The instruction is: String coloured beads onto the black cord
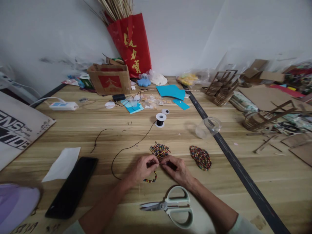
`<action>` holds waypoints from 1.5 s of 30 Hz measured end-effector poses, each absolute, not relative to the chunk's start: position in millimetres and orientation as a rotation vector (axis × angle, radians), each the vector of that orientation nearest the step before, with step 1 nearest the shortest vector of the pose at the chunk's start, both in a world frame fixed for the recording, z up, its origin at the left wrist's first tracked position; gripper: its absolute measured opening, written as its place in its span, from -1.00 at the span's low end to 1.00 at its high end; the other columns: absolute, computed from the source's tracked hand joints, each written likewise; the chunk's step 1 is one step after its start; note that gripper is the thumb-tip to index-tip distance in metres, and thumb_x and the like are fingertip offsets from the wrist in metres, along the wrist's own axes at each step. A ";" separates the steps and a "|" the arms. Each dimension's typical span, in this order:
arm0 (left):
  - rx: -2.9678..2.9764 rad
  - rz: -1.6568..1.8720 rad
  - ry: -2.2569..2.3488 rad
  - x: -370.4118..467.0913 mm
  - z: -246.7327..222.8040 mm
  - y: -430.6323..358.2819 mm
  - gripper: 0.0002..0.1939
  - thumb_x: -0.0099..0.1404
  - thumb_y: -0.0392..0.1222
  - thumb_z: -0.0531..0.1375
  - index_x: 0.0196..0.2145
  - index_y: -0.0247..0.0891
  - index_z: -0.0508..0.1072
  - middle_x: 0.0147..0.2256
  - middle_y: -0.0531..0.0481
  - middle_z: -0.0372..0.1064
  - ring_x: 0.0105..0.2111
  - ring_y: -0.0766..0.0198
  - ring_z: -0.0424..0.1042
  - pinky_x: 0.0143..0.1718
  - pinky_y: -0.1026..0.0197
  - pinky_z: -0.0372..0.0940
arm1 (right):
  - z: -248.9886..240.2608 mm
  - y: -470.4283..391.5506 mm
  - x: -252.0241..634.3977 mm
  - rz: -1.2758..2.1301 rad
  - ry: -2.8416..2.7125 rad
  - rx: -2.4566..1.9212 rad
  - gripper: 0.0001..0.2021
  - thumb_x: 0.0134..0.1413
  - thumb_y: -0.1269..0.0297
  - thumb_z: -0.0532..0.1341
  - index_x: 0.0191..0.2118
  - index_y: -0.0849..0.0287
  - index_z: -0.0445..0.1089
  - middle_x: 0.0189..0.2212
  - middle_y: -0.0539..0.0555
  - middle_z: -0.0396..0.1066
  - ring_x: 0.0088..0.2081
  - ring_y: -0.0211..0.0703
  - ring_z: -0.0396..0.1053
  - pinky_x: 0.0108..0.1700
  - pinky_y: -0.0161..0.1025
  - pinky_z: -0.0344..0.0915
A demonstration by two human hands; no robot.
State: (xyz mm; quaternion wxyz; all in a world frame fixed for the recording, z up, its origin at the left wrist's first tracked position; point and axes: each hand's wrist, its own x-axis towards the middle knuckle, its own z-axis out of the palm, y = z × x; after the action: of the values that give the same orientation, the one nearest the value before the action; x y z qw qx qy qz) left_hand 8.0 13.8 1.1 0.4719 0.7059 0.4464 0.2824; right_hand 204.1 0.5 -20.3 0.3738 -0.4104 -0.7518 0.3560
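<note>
My left hand and my right hand meet at the middle of the table, thumbs and fingertips pinched close together. What lies between the fingertips is too small to make out. Just beyond them is a heap of small multicoloured beads. A short strand of beads hangs below my left hand onto the wood. Dark cord runs from a white spool in a curve down to my left wrist. Scissors with pale green handles lie nearer me, blades toward the left. Right of my hands rests a coiled bead string.
A black phone and white paper lie at the left. A clear plastic jar stands at the right, near a dark strip across the table. Blue sheets, a paper bag and small baskets are farther back.
</note>
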 end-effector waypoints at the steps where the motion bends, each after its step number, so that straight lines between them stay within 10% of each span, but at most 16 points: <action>1: 1.733 0.689 1.091 8.1 1.1 13.8 -0.89 0.19 -0.26 0.14 -0.44 -0.29 0.44 -0.47 0.00 0.41 -0.43 0.28 0.36 -0.36 0.30 0.25 | -20.3 0.4 204.0 0.913 -1.929 -1.050 -0.92 0.16 0.36 0.18 -0.29 0.19 0.43 -0.41 0.05 0.48 -0.40 -0.23 0.42 -0.36 -0.35 0.34; 45: 1.741 0.612 1.135 8.0 4.9 13.5 -0.92 0.15 -0.30 0.15 -0.47 -0.31 0.42 -0.51 0.05 0.34 -0.47 0.33 0.27 -0.41 0.32 0.14 | -18.4 0.2 202.2 0.932 -1.956 -1.027 -0.93 0.16 0.37 0.18 -0.30 0.20 0.41 -0.41 0.07 0.46 -0.39 -0.23 0.38 -0.35 -0.35 0.28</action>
State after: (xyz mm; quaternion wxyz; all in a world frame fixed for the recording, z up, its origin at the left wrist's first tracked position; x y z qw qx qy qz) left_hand 8.0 13.5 4.9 0.4684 0.7100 0.4629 0.2496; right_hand 202.2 0.2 -18.4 0.3631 -0.3991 -0.7600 0.3623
